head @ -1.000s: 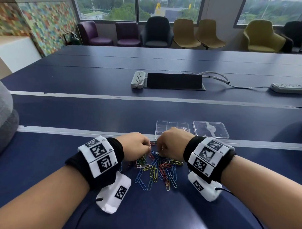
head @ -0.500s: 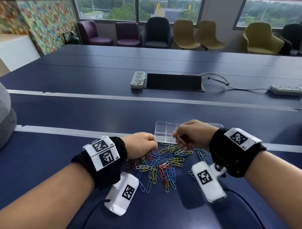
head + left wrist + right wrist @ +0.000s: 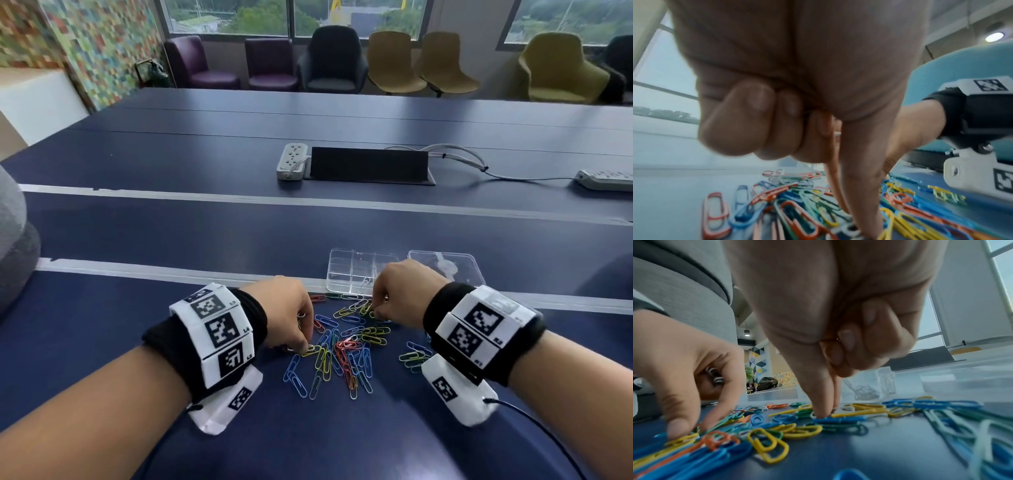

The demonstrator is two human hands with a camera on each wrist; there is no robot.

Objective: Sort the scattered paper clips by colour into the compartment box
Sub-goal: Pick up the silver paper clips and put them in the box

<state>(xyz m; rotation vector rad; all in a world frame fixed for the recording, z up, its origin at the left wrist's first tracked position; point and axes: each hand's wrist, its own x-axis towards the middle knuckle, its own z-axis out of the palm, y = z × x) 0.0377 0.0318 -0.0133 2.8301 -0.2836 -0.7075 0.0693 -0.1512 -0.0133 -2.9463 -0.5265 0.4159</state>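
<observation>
Done: compartment box [image 3: 359,274] holds only a few pale clips.
Left: coloured paper clips [image 3: 346,346] heaped just before the box.
Left hand [image 3: 291,308]: curled round several white clips, fingertips in the heap.
Right hand [image 3: 400,291]: pinching a clip off the heap.

Paper clips [image 3: 346,349]: glossy, smooth colored coating. Compartment box [image 3: 337,275] and lid [image 3: 469,270]: clear glossy plastic. Tabletop [image 3: 205,240]: smooth, matt navy. Wristbands [image 3: 253,318]: black cloth.

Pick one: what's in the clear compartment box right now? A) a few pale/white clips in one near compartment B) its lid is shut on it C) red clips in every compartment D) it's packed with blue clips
A: the compartment box holds only a few pale clips in a near compartment; its lid lies beside it, and the coloured paper clips are on the table.
</observation>
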